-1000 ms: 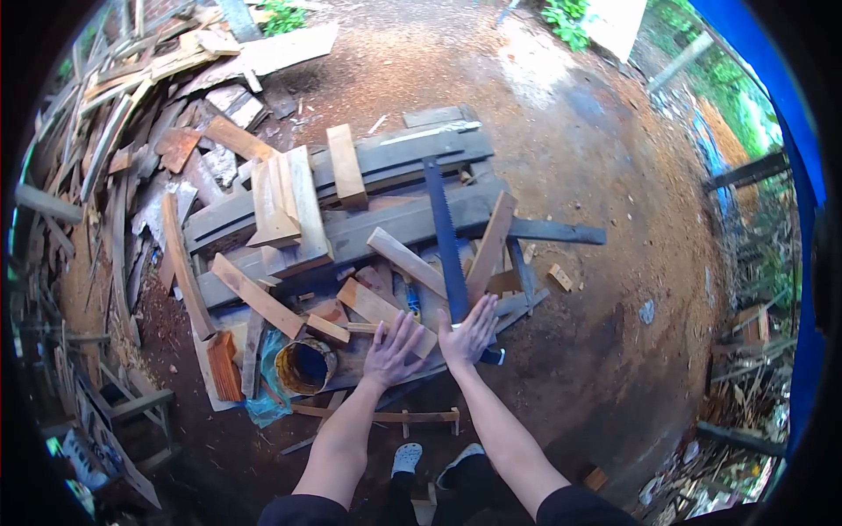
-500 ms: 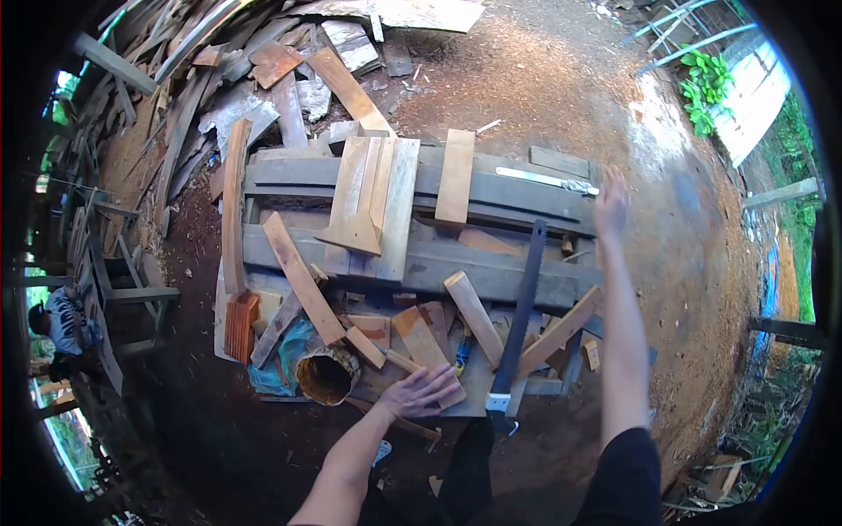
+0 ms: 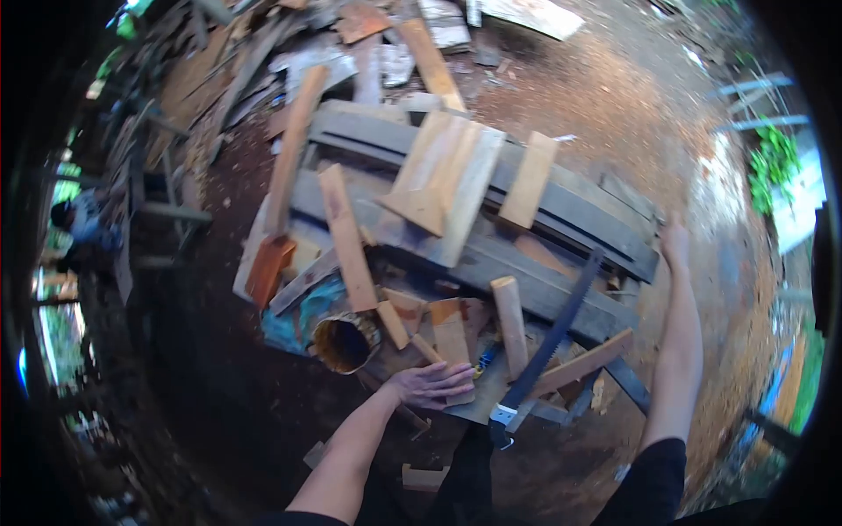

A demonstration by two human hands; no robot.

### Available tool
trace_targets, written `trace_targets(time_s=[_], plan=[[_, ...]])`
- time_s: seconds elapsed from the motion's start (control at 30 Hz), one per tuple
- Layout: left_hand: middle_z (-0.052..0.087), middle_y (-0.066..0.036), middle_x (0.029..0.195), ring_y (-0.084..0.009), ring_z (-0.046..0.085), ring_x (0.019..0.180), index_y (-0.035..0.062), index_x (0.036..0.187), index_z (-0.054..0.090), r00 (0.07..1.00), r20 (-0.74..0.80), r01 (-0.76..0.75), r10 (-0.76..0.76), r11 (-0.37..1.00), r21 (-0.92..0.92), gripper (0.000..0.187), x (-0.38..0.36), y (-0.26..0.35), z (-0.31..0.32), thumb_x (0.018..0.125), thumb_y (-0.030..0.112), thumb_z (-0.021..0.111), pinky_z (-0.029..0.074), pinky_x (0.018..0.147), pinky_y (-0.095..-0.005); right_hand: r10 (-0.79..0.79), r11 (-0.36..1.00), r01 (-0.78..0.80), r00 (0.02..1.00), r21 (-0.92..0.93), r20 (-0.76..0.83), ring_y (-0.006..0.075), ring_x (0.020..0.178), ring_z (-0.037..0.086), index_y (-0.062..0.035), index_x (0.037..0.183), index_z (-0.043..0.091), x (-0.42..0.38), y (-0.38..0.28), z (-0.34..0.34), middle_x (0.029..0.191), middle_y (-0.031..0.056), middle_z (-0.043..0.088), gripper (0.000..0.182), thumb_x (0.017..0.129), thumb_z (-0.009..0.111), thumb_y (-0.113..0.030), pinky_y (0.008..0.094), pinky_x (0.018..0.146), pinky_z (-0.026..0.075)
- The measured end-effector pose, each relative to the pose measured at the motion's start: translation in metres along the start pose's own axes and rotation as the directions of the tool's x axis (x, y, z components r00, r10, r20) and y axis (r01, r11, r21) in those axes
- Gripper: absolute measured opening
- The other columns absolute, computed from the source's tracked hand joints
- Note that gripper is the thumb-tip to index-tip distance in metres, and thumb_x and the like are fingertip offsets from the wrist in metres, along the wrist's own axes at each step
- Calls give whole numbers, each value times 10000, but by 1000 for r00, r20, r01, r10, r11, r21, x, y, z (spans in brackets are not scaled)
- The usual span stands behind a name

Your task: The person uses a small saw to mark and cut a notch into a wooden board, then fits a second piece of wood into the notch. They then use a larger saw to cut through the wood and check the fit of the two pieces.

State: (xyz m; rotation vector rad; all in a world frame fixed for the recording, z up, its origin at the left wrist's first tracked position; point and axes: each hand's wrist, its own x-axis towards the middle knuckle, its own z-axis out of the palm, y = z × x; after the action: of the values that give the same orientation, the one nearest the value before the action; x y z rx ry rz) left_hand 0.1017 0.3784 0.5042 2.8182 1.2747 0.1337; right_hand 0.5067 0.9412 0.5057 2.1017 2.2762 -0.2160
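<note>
We're resting our left hand (image 3: 430,386) palm down over the near end of a wood block (image 3: 449,324), which is lying near the middle of the bench's near side. Its fingers are reaching out straight, slightly apart, pinching nothing we can see. To do this well, we're prob. wanting the palm flat & weight even, b/c the scraps around are looking loose; fingertips should be staying clear of the saw (image 3: 548,339) to the right.

Our right hand (image 3: 674,243) is hovering at or just beside the far beam's (image 3: 605,230) right end; w/ the blur we can't tell if it's touching or gripping anything. A light touch there would prob. be safest.

Materials: the block is showing pale, flat faces w/ a darker patch at its far end. The saw's long dark blade is tapering away from its handle, leaning over the near beam (image 3: 478,267). Both beams are looking grey, long & straight-edged. Farther left, a crusty round can (image 3: 330,328) is standing beside crumpled blue plastic (image 3: 324,296), w/ a reddish block (image 3: 270,272) beyond. Pale boards (image 3: 443,175) are lying across the beams.
</note>
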Motion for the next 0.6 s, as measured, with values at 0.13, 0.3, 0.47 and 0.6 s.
trace_targets(time_s=[0.13, 0.3, 0.47, 0.6], plan=[[238, -56, 1708, -192, 204, 1580, 186, 1634, 236, 999, -52, -13, 9, 996, -89, 893, -1, -1, 10, 903, 588, 554, -36, 1266, -503, -33, 995, 74, 879, 69, -476, 459, 1232, 558, 65, 1349, 499, 23, 128, 27, 1287, 337, 578, 444, 1006, 473, -217, 535, 1015, 433], [236, -114, 1701, -242, 187, 1585, 130, 1614, 286, 994, -111, -40, 9, 959, -281, 908, 2, -5, 7, 870, 523, 625, 29, 1280, -497, 185, 914, 161, 652, 373, -735, 311, 881, 668, -30, 1343, 538, -174, 108, -79, 1044, 158, 674, 353, 1048, 525, -223, 419, 763, 526], [373, -106, 1621, -291, 288, 1546, 189, 1531, 411, 981, -195, 0, 18, 996, 93, 785, 6, -3, 18, 851, 532, 602, 123, 1256, -583, 718, 616, -438, 653, 655, -239, 119, 781, 597, -53, 1279, 606, -521, 5, -159, 944, 61, 663, 338, 1084, 535, -320, 309, 716, 508], [429, -93, 1590, -241, 345, 1517, 196, 1463, 510, 965, -260, -39, 30, 999, -28, 861, 9, -9, 20, 727, 582, 734, 108, 1247, -578, 684, 680, -154, 483, 717, -546, 118, 744, 571, -13, 1199, 608, -695, -79, -98, 915, 61, 646, 287, 1090, 514, -261, 300, 722, 487]])
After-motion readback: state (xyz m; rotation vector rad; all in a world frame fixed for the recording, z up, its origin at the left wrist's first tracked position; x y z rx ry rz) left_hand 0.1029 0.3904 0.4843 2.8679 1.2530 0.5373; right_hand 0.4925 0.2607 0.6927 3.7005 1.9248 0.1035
